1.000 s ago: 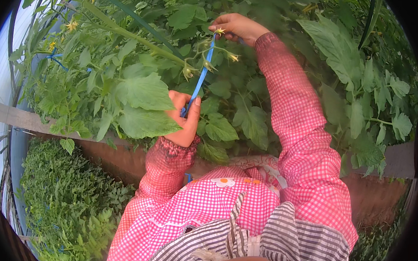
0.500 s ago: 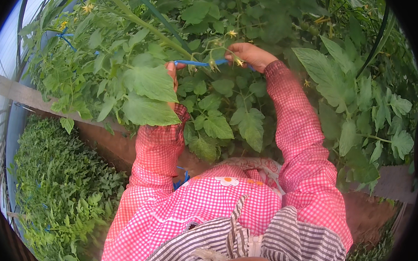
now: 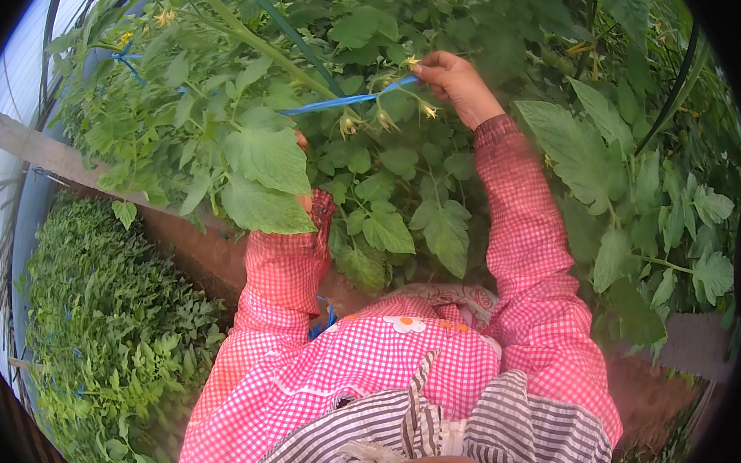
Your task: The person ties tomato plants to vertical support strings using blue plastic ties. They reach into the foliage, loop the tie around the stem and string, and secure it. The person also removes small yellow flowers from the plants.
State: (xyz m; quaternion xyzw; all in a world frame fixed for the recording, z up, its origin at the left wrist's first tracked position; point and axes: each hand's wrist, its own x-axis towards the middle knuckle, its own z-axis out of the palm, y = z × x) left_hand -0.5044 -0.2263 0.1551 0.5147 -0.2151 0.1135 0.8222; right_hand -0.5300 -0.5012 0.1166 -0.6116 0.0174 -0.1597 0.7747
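Observation:
My right hand (image 3: 456,77) pinches the right end of a blue plastic tie strip (image 3: 344,102), which is drawn out slantwise past a cluster of yellow tomato flowers (image 3: 383,116). Leftward, the strip runs behind a broad tomato leaf (image 3: 266,159). That leaf and the one below it cover most of my left hand (image 3: 301,140); only a bit of finger and the wrist show, so its grip is hidden. A thick green stem (image 3: 271,51) slopes down from the upper left to the strip, with a dark green cord (image 3: 285,27) beside it.
Dense tomato foliage (image 3: 439,223) surrounds both arms, with large leaves (image 3: 575,142) right of my right forearm. A pale board or rail (image 3: 44,152) crosses at left. Low plants (image 3: 119,318) grow below it. Another blue tie (image 3: 126,65) hangs at the upper left.
My right hand has risen slightly, drawing its end of the blue strip up so the strip now slants. My left hand has sunk lower behind the leaf, its fingers less visible.

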